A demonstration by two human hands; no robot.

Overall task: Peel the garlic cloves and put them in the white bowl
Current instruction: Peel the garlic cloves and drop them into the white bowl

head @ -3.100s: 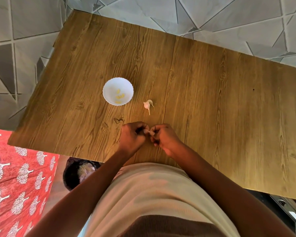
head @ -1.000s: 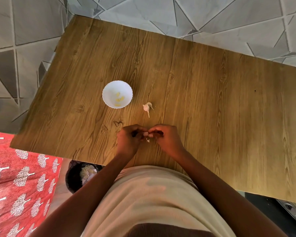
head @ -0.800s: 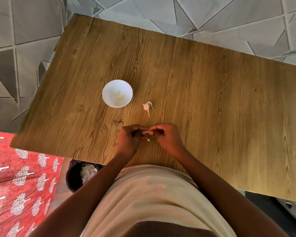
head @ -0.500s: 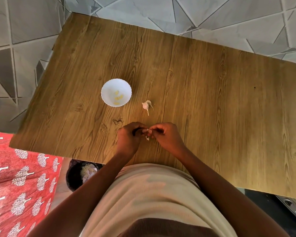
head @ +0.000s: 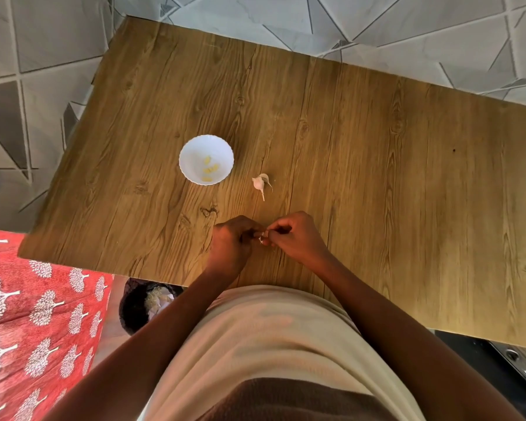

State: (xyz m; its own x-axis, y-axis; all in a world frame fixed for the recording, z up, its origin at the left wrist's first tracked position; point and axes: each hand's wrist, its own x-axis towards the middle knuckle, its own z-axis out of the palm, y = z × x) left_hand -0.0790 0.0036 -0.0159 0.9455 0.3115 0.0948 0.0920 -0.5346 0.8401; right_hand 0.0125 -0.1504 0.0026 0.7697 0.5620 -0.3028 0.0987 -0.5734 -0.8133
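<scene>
Near the front edge of the wooden table [head: 377, 165], my left hand [head: 230, 243] and my right hand [head: 296, 237] meet fingertip to fingertip. Between them they pinch a small garlic clove [head: 261, 236], mostly hidden, with a bit of pale skin showing. The white bowl [head: 192, 153] sits farther back to the left and holds several yellowish peeled cloves [head: 209, 169]. To the right of the bowl lies the remaining piece of the garlic bulb [head: 259, 183], pale with a thin stalk and loose skin.
A dark bin [head: 140, 305] with pale garlic skins inside stands on the floor below the table's front left edge. A red cloth with white tree prints [head: 37, 323] lies at the left. Grey patterned floor tiles [head: 43, 41] surround the table.
Both hands stay together at the same spot, with the fingers shifting slightly around the clove. The view has moved a little; the bowl and the bulb piece lie where they were.
</scene>
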